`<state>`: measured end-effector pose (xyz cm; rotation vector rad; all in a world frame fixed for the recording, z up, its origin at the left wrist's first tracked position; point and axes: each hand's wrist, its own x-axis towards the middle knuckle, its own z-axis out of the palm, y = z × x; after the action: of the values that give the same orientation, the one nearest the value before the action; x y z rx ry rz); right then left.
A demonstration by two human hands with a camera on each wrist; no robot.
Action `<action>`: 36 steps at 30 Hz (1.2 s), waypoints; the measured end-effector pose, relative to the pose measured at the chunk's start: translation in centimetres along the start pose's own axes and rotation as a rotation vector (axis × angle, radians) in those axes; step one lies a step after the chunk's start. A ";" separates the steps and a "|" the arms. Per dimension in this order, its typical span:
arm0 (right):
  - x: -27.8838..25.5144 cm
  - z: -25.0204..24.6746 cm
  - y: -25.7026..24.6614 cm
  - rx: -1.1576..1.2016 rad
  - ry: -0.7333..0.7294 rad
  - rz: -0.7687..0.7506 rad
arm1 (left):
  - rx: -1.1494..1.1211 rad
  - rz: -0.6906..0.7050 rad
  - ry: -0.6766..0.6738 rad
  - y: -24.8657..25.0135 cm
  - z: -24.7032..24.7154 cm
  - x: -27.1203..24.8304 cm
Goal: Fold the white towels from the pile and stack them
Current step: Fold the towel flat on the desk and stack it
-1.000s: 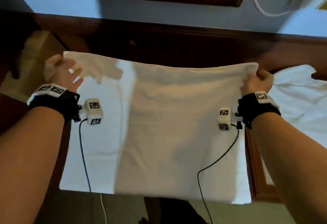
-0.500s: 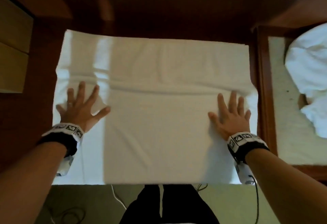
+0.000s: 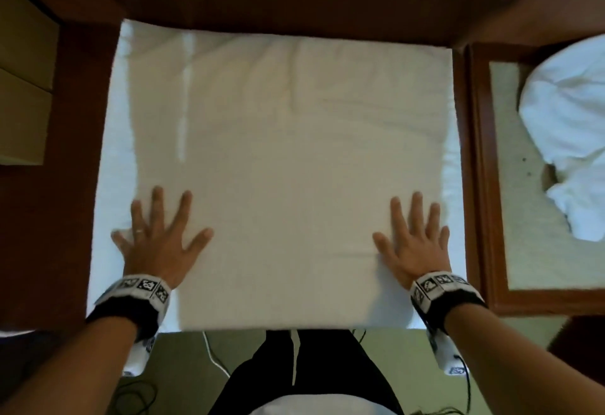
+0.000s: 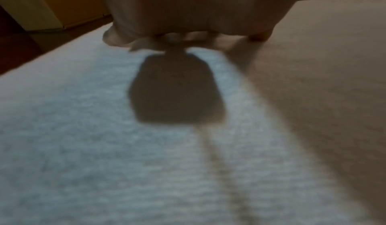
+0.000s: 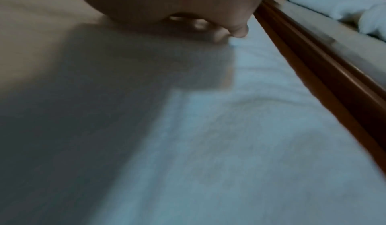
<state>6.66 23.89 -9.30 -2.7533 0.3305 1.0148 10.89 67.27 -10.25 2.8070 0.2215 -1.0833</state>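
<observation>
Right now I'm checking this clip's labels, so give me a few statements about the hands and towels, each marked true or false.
1. Both hands lie flat with spread fingers on the spread towel. True: left hand, right hand.
2. The right hand pinches a towel corner. False: its fingers are straight and pressing down.
3. A pile of white towels lies on the side table to the right. True.
4. The spread towel is crumpled in a heap. False: it lies flat and smooth on the dark wooden surface.
5. The left hand wears a ring. True.
</observation>
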 end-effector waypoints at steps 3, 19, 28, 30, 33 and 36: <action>1.9 -1.2 0.4 -0.026 -0.001 -0.010 | 0.018 -0.022 0.031 -0.1 -0.8 1.5; 0.1 -0.3 -0.4 -0.045 -0.013 -0.084 | 0.052 0.047 -0.001 1.3 0.7 -1.3; 6.9 -3.5 -0.9 -0.062 0.067 -0.096 | 0.099 0.015 0.115 2.7 -2.8 5.4; 8.1 -4.6 -1.4 -0.043 0.075 -0.089 | 0.089 0.024 0.109 3.2 -4.0 7.0; 7.1 -4.3 -2.2 -0.013 0.079 -0.061 | 0.018 0.051 0.137 3.1 -4.1 6.4; 2.2 -0.9 -2.3 -0.034 0.145 -0.083 | -0.027 0.107 0.224 1.3 -0.7 1.9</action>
<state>9.52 25.50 -9.83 -2.8521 0.2195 0.8100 12.94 66.29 -10.97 2.8758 0.1048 -0.7378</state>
